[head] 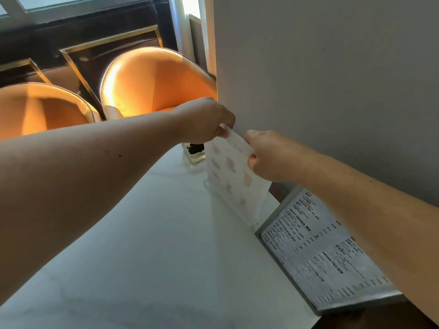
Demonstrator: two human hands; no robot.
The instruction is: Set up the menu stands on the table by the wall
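Head view, looking down along a white, faintly veined desk (166,233) set against a plain grey wall (332,79).

A clear acrylic menu stand (231,176) is seen upright at the desk's wall-side edge, its foot resting on the surface. Its printed sheet is washed out; only pale pinkish blotches can be made out, text unreadable. The top edge is pinched at both corners: left hand (204,121) with fingers closed over the far corner, right hand (268,155) with fingers closed on the near corner. Fingertips are mostly hidden behind the knuckles.

A second menu stand (325,255), grey-framed, is seen nearer the camera, between desk edge and wall, leaning back; black text in columns, mostly blurred. Its right portion is covered by the right forearm.

A small glass object (194,153) with a dark top is partly hidden under the left hand; identity unclear.

Two orange, rounded chairs (152,84) are noted beyond the desk, one cut off at the left.
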